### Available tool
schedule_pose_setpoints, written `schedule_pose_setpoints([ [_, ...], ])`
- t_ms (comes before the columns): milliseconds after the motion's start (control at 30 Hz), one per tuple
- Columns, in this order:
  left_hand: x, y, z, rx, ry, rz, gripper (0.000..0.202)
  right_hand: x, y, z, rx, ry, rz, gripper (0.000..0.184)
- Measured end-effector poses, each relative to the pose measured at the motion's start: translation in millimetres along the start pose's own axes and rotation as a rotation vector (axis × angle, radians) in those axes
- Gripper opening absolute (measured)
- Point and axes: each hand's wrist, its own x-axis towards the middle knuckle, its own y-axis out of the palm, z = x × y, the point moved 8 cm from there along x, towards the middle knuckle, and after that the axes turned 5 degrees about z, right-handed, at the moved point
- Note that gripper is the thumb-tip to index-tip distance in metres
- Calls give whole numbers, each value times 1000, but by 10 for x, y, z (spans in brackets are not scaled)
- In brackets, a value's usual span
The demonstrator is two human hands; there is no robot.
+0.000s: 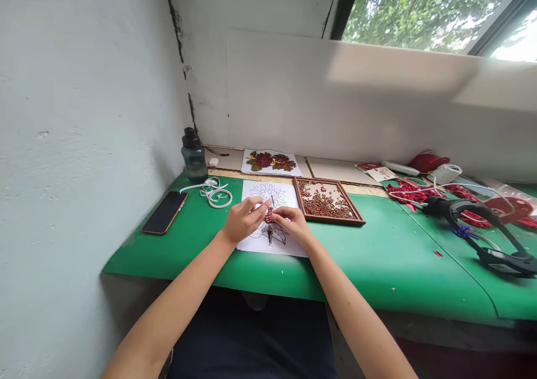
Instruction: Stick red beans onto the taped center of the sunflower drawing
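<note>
A small cluster of dark red beads (269, 216) is held just above a sheet of paper (296, 249) printed with a black line drawing of a flower. From the right, my right hand (292, 222) pinches the bead cluster between thumb and fingers. My left hand (244, 220) is closed at the cluster's upper left, fingertips pressed together; whatever lies in that pinch is too small to make out. A thin dark strand or stem shows above the fingertips. Behind my right hand lies a brown-framed tray (335, 220) scattered with red and brownish beads.
On the left are a phone (164, 213), a coiled white cable (219, 197) and a dark bottle (194, 158). A beaded flower picture (272, 163) lies at the back. Rightward sit a black headband-like device (474, 230) and red beadwork (413, 193) on the green table (356, 267).
</note>
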Motion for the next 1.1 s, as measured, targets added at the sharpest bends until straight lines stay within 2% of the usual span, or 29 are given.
schedule_pose_setpoints([
  [400,15,38,54,-23,-62,40,27,-11,-12,52,-99,-32,6,30],
  [700,30,140,36,-114,-77,185,18,-26,-14,55,-222,-51,16,31],
  [1100,28,200,27,-175,-117,320,19,-28,-9,28,-291,-64,42,33],
])
